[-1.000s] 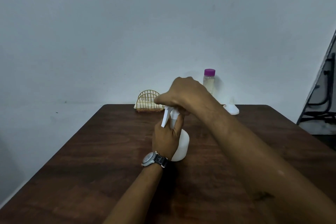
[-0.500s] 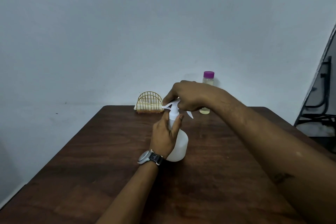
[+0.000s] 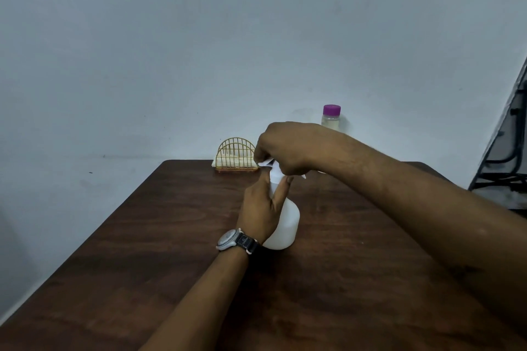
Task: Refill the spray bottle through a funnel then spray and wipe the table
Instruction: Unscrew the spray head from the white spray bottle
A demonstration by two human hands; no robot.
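Observation:
A white spray bottle (image 3: 286,225) stands upright in the middle of the dark wooden table (image 3: 142,251). My left hand (image 3: 261,208), with a watch on the wrist, grips its neck and shoulder. My right hand (image 3: 285,148) is closed over the white spray head on top, hiding most of it; only small white edges show. At the back by the wall stands a clear refill bottle (image 3: 330,118) with a purple cap and pale liquid; my right forearm covers its lower part. The funnel is hidden behind my right arm.
A gold wire holder (image 3: 236,155) with a folded pale cloth in it sits at the table's back edge, left of my hands. A dark metal frame (image 3: 507,162) stands past the table's right side. A plain wall rises right behind the table.
My right hand has kept turning on the spray head; the trigger that pointed left and down a second ago is now mostly hidden. The left hand's grip on the bottle is unchanged.

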